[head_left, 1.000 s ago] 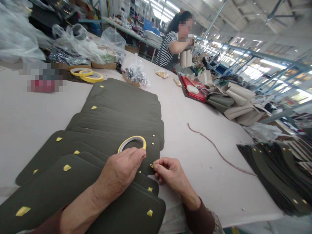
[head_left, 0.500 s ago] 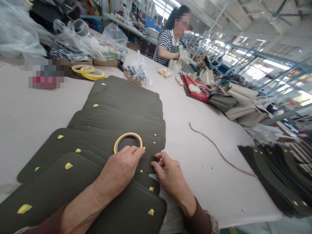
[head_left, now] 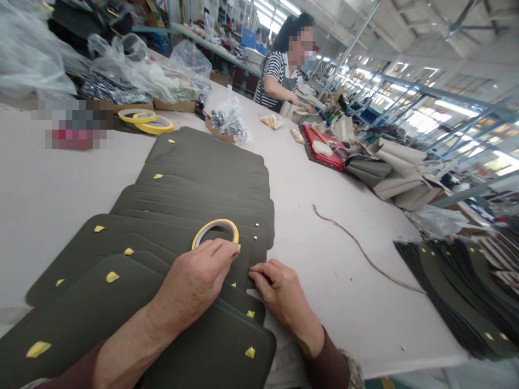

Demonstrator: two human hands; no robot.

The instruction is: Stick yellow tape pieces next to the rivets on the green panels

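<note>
- Olive-green panels (head_left: 203, 178) lie fanned in an overlapping row down the pale table (head_left: 48, 189), each with small yellow tape patches (head_left: 112, 276) near its corners.
- My left hand (head_left: 194, 283) rests knuckles up on one of the nearer panels, fingers curled over the near rim of the yellow tape roll (head_left: 215, 232).
- My thumb is hidden under the hand, so I cannot tell whether I am clasping the roll or only touching it.
- My right hand (head_left: 284, 294) sits just beside the left, fingers bent, their tips pressing on that panel's right edge; it clasps nothing that I can see.
- Two brass studs (head_left: 255, 230) show just beyond the roll, on the panels' right side.
</note>
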